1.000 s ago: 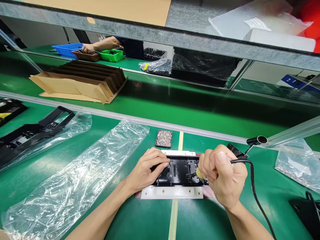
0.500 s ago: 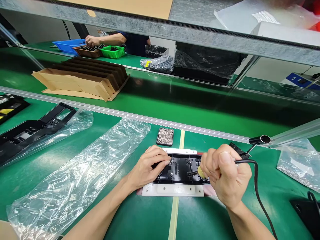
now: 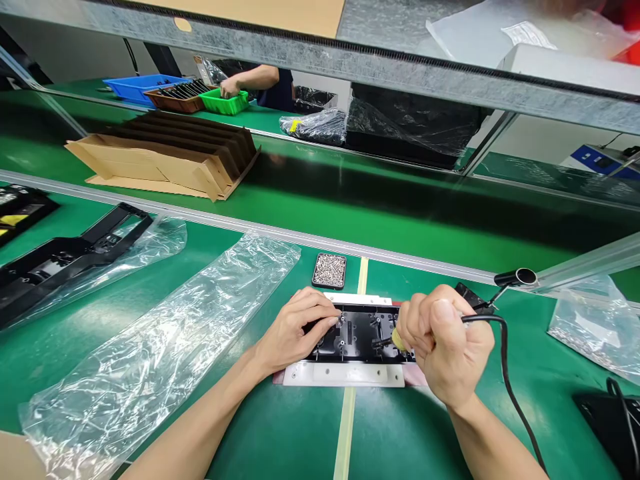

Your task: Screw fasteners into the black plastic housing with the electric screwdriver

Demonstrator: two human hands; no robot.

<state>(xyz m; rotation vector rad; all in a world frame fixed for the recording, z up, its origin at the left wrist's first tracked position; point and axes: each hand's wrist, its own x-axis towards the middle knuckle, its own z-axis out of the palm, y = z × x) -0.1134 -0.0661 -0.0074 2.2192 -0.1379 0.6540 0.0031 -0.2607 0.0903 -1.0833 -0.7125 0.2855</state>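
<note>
Lower centre of frame: black plastic part [image 3: 356, 337] sits in a white fixture plate [image 3: 344, 375] on the green bench. Left hand [image 3: 295, 330] rests on the part's left end, fingers curled down on it, pinning rather than gripping. Right hand [image 3: 445, 343] is fisted tight around a corded tool [image 3: 397, 341], tip on the part's right side; cable [image 3: 505, 373] trails toward lower right. Part looks light, stiff, thin-ribbed, likely brittle at the bosses, so hold by the end edges. Small tray of screws [image 3: 329, 270] just above.
</note>
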